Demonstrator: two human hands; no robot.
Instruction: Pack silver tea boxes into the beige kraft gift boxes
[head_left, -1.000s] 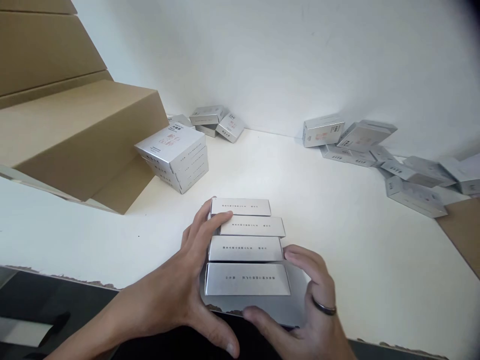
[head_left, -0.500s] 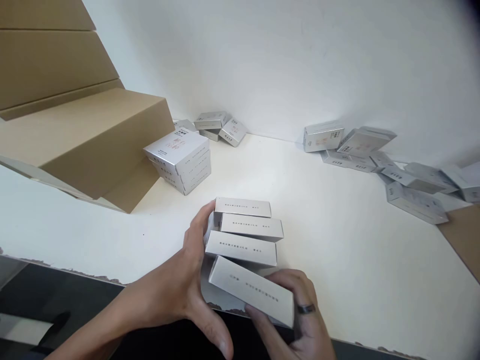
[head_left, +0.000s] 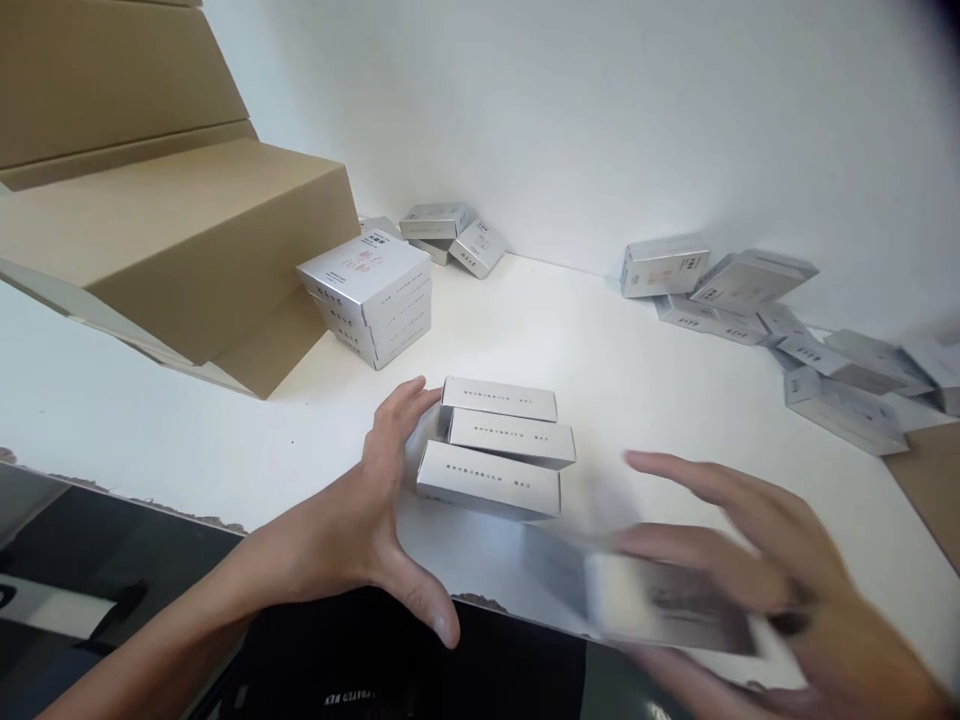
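Three small silver-white boxes (head_left: 491, 478) stand on edge in a row near the table's front edge, printed narrow sides up. My left hand (head_left: 390, 500) is open beside their left ends, fingertips at the farthest box and thumb stretched toward the table edge. To the right, my right hand (head_left: 765, 560) grips another small box (head_left: 667, 605) between thumb and fingers; both are smeared by motion. A ring shows on one of its fingers. A neat stack of the same boxes (head_left: 367, 290) stands beyond my left hand.
An open brown cardboard carton (head_left: 225, 230) lies at the left, touching or close to the stack. Loose boxes (head_left: 450, 235) lean at the back wall (head_left: 555, 120), and more pile up (head_left: 757, 300) at the right. A cardboard piece (head_left: 930, 480) lies at the right edge.
My right hand has moved right with the nearest box of the row, now turned and apart from the other three. My left hand stays beside the row.
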